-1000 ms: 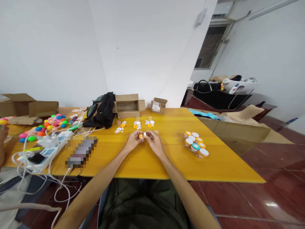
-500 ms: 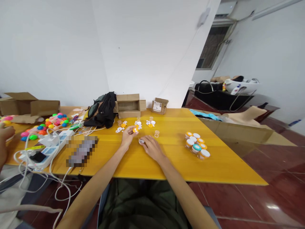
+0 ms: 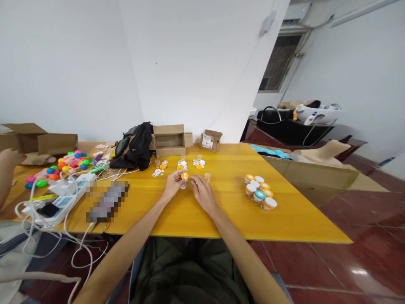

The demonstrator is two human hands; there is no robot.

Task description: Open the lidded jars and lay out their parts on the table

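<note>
My left hand is closed around a small orange cap, gripping it by its edge with a pale part at its middle. Just under the cap, a small clear round piece shows near the left fingertips; whether it touches them is unclear. My right hand is close by on the right, fingers bent toward the cap and thumb apart, with nothing visible in them. Behind the hands lie orange rings, white discs and dotted white pieces. A clear cup stands beyond my right fingers.
Several lidded clear jars stand grouped on the right. Cardboard boxes and a black bag line the wall. At left are a power strip, cables, a blurred phone-like object, colourful balls and another person's arm.
My left hand has moved slightly right and down with the orange cap. My right hand has left the small round piece on the table and come up beside the cap.
</note>
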